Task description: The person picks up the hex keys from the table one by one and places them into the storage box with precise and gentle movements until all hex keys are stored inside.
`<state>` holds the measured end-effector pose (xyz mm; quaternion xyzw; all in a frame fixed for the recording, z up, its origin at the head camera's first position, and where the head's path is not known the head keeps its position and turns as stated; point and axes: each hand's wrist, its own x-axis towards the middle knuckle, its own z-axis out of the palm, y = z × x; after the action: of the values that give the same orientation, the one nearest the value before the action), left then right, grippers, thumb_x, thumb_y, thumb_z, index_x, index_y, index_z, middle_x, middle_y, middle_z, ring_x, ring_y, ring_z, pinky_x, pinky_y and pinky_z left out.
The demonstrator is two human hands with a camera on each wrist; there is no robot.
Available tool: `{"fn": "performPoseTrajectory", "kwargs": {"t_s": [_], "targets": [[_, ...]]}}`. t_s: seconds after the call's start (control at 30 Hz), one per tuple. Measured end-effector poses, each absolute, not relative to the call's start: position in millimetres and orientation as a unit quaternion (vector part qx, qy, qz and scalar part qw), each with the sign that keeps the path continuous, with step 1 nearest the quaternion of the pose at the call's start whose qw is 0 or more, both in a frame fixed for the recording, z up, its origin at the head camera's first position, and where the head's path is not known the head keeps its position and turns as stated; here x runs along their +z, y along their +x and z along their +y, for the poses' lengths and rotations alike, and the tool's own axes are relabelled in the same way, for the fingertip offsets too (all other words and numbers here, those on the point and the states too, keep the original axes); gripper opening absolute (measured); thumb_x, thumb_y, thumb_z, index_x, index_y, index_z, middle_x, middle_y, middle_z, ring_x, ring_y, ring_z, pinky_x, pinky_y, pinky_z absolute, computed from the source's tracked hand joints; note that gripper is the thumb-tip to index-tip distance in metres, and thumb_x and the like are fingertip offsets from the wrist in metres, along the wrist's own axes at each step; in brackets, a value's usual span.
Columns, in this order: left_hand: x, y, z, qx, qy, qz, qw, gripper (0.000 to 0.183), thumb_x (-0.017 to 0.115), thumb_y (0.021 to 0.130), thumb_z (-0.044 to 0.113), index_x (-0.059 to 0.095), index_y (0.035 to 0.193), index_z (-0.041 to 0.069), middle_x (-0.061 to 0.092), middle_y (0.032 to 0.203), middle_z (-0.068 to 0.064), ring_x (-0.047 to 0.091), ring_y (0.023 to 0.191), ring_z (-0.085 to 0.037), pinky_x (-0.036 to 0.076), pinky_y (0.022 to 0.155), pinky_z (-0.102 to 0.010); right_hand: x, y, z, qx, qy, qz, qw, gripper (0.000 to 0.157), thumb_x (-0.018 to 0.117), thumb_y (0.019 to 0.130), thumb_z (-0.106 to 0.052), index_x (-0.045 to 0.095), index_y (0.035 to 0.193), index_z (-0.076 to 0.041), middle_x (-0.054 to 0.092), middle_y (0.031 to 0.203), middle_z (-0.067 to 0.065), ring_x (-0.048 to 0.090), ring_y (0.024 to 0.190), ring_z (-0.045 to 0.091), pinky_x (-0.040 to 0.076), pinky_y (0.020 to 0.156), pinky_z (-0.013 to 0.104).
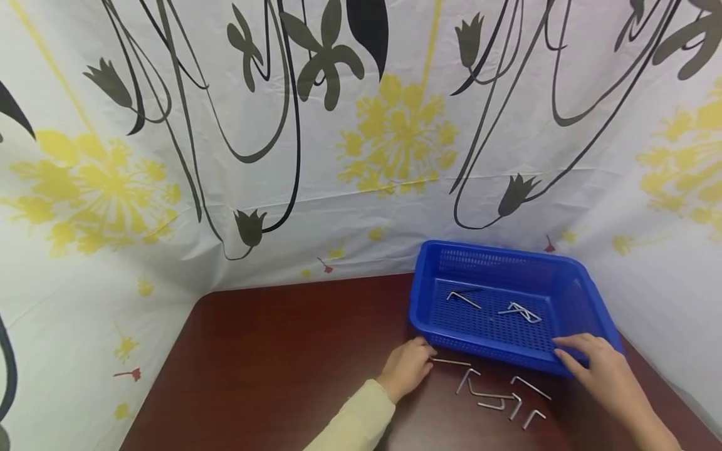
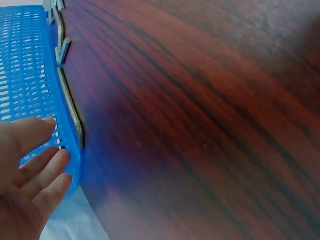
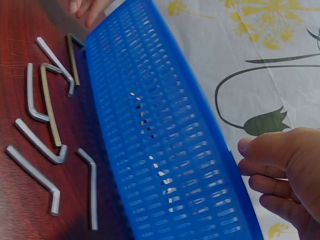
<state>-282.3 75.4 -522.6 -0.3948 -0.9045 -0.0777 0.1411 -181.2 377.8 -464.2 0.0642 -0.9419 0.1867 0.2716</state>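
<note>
My left hand (image 1: 407,368) is by the front left corner of a blue plastic basket (image 1: 479,352). In the left wrist view its thumb and fingers stand apart in front of the perforated wall, with nothing between them. Close by, a brass-coloured hex key (image 2: 70,107) lies on the table along the basket's base. My right hand (image 1: 606,379) is at the front right rim, its fingertips right at the edge and loosely bent in the right wrist view. Several bent hex keys, silver (image 3: 32,170) and brass-coloured (image 3: 49,105), lie in front of the basket.
Inside the basket lie more hex keys, one group (image 1: 521,312) to the right and others (image 1: 464,299) to the left. The dark red wooden table (image 1: 293,351) meets a white cloth (image 1: 338,219) with flower prints behind and at the sides.
</note>
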Motion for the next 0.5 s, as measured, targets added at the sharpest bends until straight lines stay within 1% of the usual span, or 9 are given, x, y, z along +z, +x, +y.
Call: {"fn": "performPoseTrajectory", "kwargs": {"t_s": [0.03,0.17,0.27,0.37,0.5], "targets": [[-524,-283,77,-0.068,-0.393,-0.907,0.137,0.019,0.072,0.079,0.024,0.073,0.098,0.022,0.062,0.092,0.009,0.059,0.079,-0.004,0.046,0.067,-0.013,-465,-181,376,0.186,0.067,-0.941,0.275,0.020,0.073,0.071,0.003,0.069,0.090,0.000,0.065,0.088,0.018,0.056,0.086,0.043,0.041,0.068,0.055],[-526,-286,81,-0.033,-0.394,-0.909,0.132,0.019,0.073,0.079,0.024,0.072,0.098,0.024,0.062,0.090,0.010,0.059,0.078,-0.006,0.047,0.066,-0.015,-470,-180,372,0.195,0.066,-0.940,0.274,0.017,0.071,0.073,0.001,0.069,0.090,-0.001,0.065,0.090,0.017,0.056,0.087,0.043,0.041,0.071,0.055],[-528,-288,83,-0.022,-0.402,-0.906,0.127,0.019,0.073,0.077,0.023,0.072,0.096,0.026,0.060,0.086,0.010,0.058,0.077,-0.006,0.046,0.064,-0.015,-475,-176,370,0.197,0.056,-0.939,0.275,0.015,0.072,0.076,-0.003,0.069,0.090,-0.002,0.066,0.089,0.016,0.056,0.087,0.042,0.041,0.071,0.054],[-530,-288,86,-0.017,-0.408,-0.905,0.122,0.016,0.073,0.078,0.024,0.073,0.093,0.027,0.060,0.083,0.011,0.057,0.076,-0.006,0.046,0.063,-0.015,-480,-173,370,0.197,0.050,-0.936,0.287,0.018,0.075,0.073,-0.008,0.070,0.090,-0.003,0.066,0.088,0.015,0.055,0.086,0.040,0.040,0.070,0.052],[-531,-289,89,-0.019,-0.402,-0.907,0.125,0.010,0.073,0.077,0.024,0.073,0.087,0.029,0.061,0.080,0.012,0.057,0.072,-0.005,0.045,0.060,-0.015,-484,-172,371,0.191,0.045,-0.931,0.309,0.024,0.079,0.068,-0.010,0.070,0.089,-0.004,0.066,0.087,0.013,0.054,0.084,0.037,0.040,0.070,0.048]]}}
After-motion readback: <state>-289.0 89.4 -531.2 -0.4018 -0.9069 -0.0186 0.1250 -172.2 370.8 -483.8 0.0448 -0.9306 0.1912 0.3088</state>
